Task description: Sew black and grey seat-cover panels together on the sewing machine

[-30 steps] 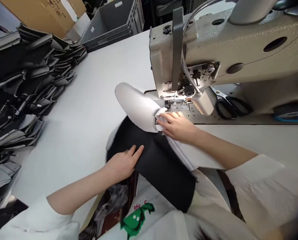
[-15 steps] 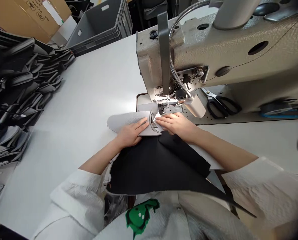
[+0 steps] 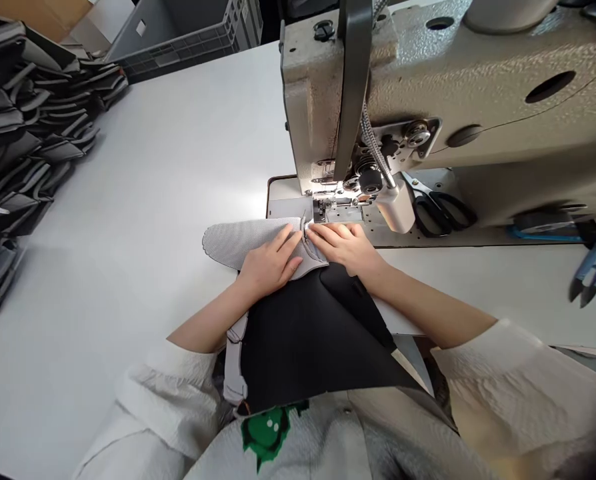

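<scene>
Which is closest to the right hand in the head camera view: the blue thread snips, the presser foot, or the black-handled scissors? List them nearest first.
From the right hand:
1. Presser foot, just ahead of the fingertips.
2. Black-handled scissors, on the machine bed, to the right.
3. Blue thread snips, on the table at far right.

A white worktable [image 3: 128, 200] fills the room's foreground, with stacks of dark and grey cut panels [image 3: 23, 127] piled along its left edge and, beyond it, 1 grey ribbed plastic crate [image 3: 178, 33] standing beside 1 cardboard box [image 3: 28, 8].
</scene>
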The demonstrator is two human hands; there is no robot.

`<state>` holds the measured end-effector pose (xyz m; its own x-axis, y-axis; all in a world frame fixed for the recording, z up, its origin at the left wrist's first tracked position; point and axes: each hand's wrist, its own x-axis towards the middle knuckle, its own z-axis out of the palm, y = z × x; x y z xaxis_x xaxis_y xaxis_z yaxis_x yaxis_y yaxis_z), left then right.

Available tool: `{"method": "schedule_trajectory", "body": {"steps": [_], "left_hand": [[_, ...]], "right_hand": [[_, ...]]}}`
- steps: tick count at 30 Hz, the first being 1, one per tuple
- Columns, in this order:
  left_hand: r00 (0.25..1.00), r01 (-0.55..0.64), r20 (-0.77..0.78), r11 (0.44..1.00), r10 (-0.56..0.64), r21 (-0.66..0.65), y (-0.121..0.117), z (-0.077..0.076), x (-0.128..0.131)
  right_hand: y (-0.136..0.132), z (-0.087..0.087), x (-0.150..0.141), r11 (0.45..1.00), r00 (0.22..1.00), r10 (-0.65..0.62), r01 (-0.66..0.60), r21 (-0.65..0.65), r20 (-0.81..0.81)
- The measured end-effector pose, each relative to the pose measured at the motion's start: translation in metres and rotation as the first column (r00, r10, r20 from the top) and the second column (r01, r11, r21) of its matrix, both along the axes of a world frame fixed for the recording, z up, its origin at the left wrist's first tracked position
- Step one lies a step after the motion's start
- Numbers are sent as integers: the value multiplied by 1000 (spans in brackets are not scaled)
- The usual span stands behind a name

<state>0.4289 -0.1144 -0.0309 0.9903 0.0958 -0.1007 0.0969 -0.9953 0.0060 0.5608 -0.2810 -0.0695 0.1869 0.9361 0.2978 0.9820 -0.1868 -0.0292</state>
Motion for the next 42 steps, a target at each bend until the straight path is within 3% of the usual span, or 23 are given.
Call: {"method": "schedule_trajectory", "body": {"steps": [8,14,19,22,31,38,42], "left_hand": [[999,-18,-39,993,22,115,-11,0,2],[999,-25,-37,994,29,104,-12,0,1],[998,-21,-49,991,27,132,-14,4,3],[998,-13,-51,987,21,159,-15,5,3],[998,0,-63,989,10,151,-15,2,7],[999,26,-29,992,-22,127,-11,-2,5],[998,64,14,992,-66,108,-4,-5,18]], "right_hand": [[0,2,-6,999,1000,-23,24,34,-7],[4,-2,-9,998,999,-46,47,39,-24],[-6,7,7,997,996,62,-59,38,-59],[-10,11,15,999,997,47,-46,16,-56],[-1,8,3,993,992,122,-121,11,-28],[-2,10,7,984,985,174,-174,39,3],[-9,14,15,970,972,232,-230,82,-23]]}}
